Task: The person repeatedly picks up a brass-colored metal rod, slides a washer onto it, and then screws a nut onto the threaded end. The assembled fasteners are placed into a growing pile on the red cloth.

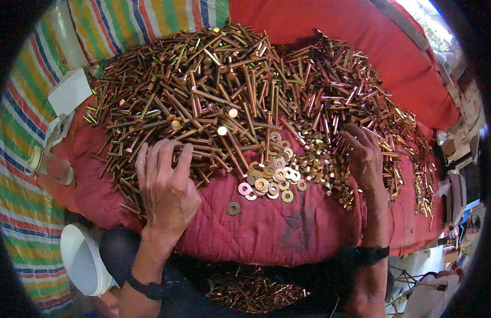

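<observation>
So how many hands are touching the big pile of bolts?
2: the left hand rests on the bolts at the pile's near left; the right hand sits beside the washers.

The bolts point(224, 90) were shiny gold and brown. The washers point(269, 183) were gold and pinkish. The quilt point(288, 222) was red with stitched squares. The cloth point(23, 175) had red, green, yellow and blue stripes. The bowl point(81, 259) was white.

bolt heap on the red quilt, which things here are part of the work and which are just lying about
In the work: left hand on the long brass bolts; right hand by the nuts; washers; bolts in the lap.

Lying about: white bowl, striped cloth, white card.
</observation>
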Available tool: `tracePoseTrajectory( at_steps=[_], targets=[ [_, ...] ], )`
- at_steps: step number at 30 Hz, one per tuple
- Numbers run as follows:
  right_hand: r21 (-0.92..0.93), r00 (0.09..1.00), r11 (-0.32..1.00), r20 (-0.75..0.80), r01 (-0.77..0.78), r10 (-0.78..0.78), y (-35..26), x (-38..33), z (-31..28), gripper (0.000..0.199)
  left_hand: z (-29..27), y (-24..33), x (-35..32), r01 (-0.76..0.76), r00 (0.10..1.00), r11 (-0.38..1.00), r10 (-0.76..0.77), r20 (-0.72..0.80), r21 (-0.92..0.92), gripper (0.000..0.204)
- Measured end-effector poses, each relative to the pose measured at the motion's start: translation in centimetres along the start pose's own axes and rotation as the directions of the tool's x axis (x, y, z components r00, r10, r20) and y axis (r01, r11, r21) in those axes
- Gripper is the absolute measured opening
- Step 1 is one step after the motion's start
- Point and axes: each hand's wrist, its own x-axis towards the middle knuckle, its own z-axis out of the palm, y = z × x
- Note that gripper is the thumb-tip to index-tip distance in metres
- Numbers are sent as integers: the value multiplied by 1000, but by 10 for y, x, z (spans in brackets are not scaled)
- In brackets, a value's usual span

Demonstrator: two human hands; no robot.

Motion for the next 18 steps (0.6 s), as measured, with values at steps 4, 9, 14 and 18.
tracePoseTrajectory(
  at_steps=[4,9,14,18],
  targets=[
    [22,1000,1000,30,-9,8,-3,4,-3,51,8,-10,-2,1,1000,1000,-1,-13,-1,31],
    [-26,998,999,58,41,-39,-7,10,-6,39,3,-14,-3,-34,998,997,31,-46,-67,26],
    [-46,998,998,-34,51,-52,-18,13,-1,36,-9,-10,-2,-107,983,983,81,-167,-152,28],
    [88,974,996,-228,2,18,-32,20,-5,26,-18,0,4,-128,979,932,63,-194,-340,22]
  ],
)
